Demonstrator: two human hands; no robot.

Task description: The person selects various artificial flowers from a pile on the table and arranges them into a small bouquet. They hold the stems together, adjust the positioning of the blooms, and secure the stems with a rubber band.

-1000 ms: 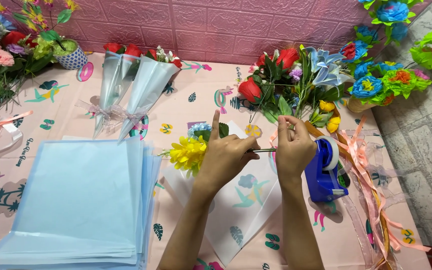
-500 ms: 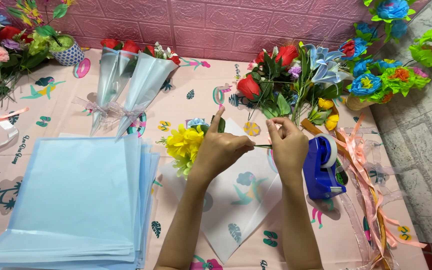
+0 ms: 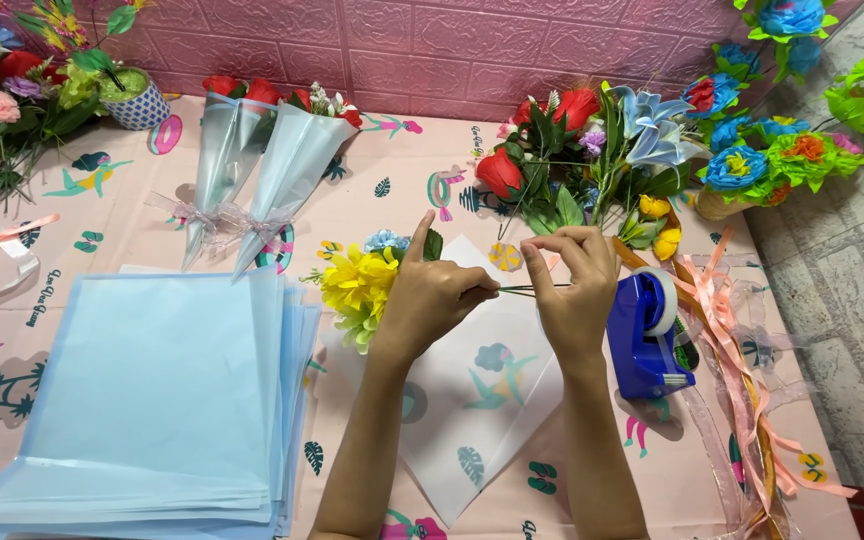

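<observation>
My left hand (image 3: 433,298) grips the green stems of a small bunch with a yellow flower (image 3: 356,286) and a pale blue flower (image 3: 384,241), index finger pointing up. My right hand (image 3: 573,290) pinches the thin stem ends (image 3: 530,290) just right of the left hand, fingertips close together. Both hands hover over a clear wrapping sheet (image 3: 472,420) lying corner-down on the pink patterned table (image 3: 402,170). A blue tape dispenser (image 3: 649,336) stands right beside my right hand.
A stack of light blue sheets (image 3: 147,390) lies at the left. Two wrapped rose cones (image 3: 252,170) lie behind it. Loose artificial flowers (image 3: 592,150) and a blue-flower bunch (image 3: 762,150) fill the back right. Peach ribbons (image 3: 742,390) trail at the right; a potted bouquet (image 3: 12,90) at far left.
Both hands and the yellow flower bunch have stayed over the clear sheet, shifting slightly; my right fingers have worked along the stem ends. The camera view has drifted a little.
</observation>
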